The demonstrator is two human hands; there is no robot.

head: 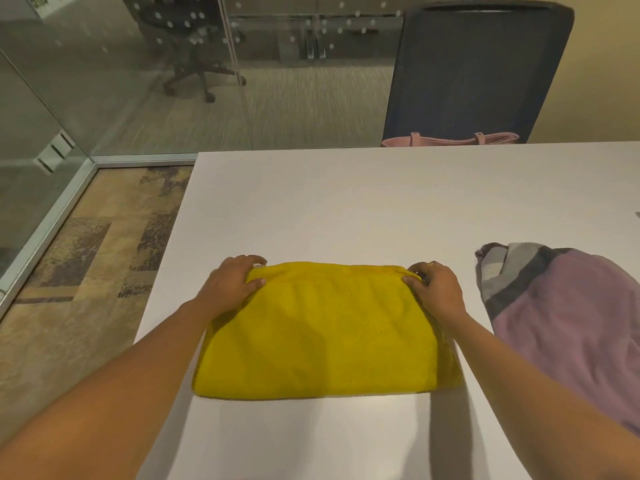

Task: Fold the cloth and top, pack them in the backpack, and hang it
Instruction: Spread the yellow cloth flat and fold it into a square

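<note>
A yellow cloth [325, 334] lies folded over on the white table [346, 202], near the front edge. My left hand [232, 285] pinches its far left corner and my right hand [433, 289] pinches its far right corner. To the right lies a mauve top [568, 327] with grey and dark bands, crumpled, apart from both hands. A pink bag [450, 139] with straps shows just beyond the table's far edge, on the chair seat; whether it is the backpack I cannot tell.
A dark blue office chair [478, 71] stands behind the table at the far right. A glass wall [104, 81] runs along the left and back, with another chair behind it. Patterned carpet [86, 271] lies left of the table.
</note>
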